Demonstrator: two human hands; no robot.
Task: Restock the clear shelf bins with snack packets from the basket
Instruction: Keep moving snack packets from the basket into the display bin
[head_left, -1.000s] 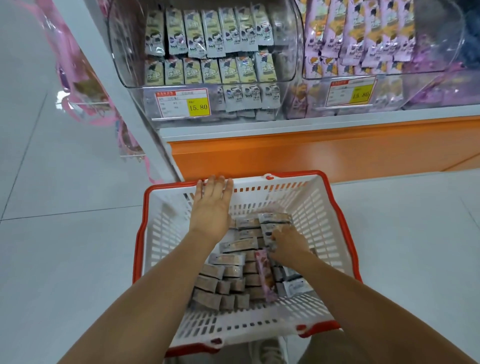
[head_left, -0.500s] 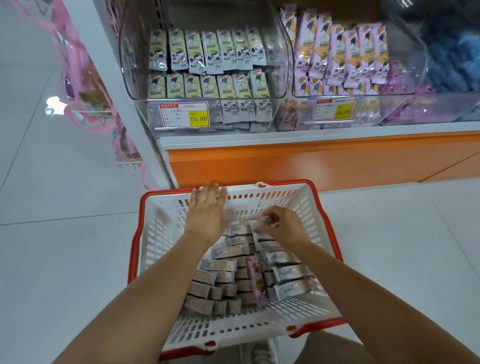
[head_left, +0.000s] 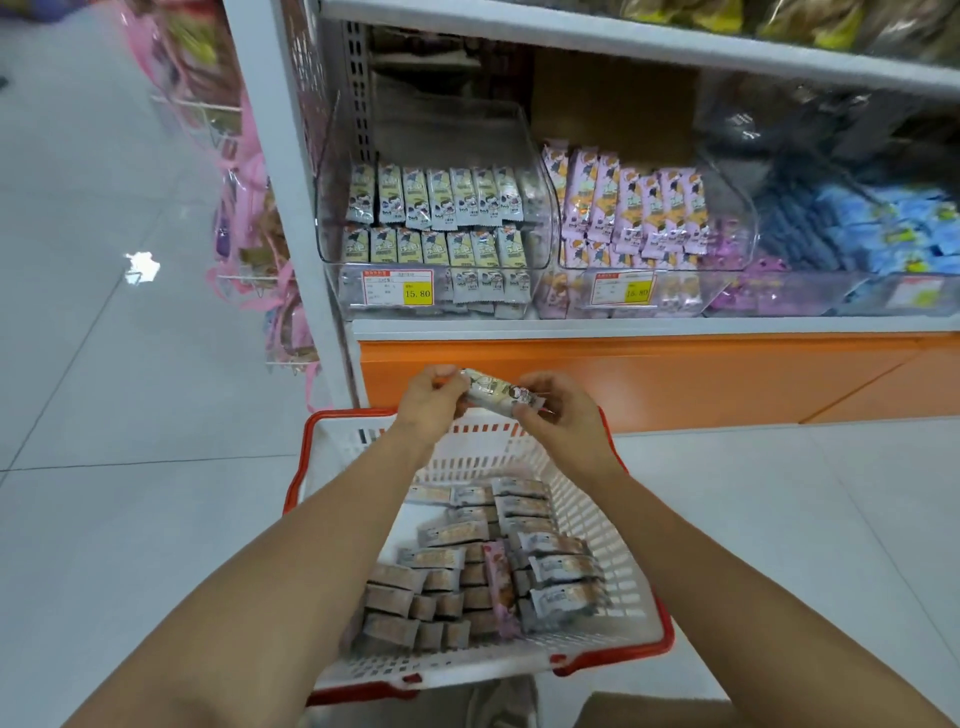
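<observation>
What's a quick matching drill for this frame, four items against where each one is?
Items:
1. grey-green packets
2. purple packets
3. pink packet
4. held packet

Places:
A. lying in the basket
B. left clear bin
C. over the basket's far rim, between left hand and right hand
D. middle clear bin

Pairs: 1-B, 2-D, 3-A, 4-C.
</observation>
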